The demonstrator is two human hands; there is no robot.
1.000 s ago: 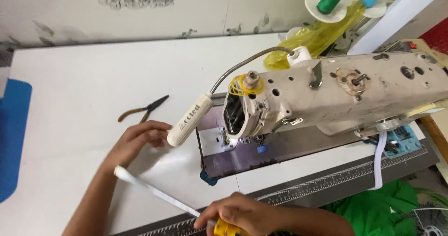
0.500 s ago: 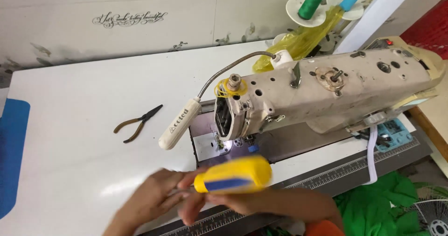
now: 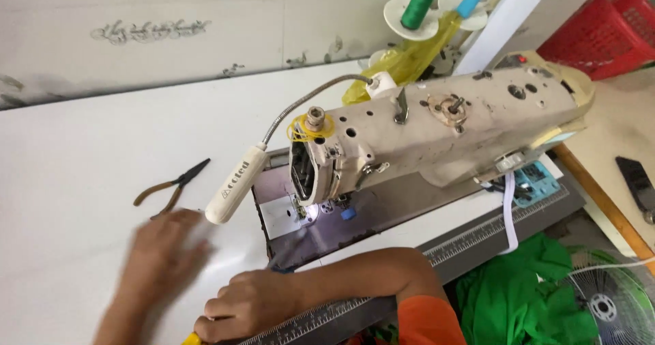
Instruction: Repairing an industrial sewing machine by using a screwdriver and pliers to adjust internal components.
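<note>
The blurred left hand [image 3: 160, 256] lay flat on the white surface [image 3: 82, 154], fingers spread, near brown-handled metal pliers [image 3: 170, 188]. The right hand [image 3: 249, 304] had fingers curled around a small yellow object [image 3: 192, 339] at the surface's front edge.

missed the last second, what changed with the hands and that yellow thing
The yellow-and-blue tool, held up in front of the machine half a second ago, has dropped to the table's near edge, only a tip showing under the right hand. The blurred left hand slid left, near the pliers. The sewing machine stayed put.
</note>
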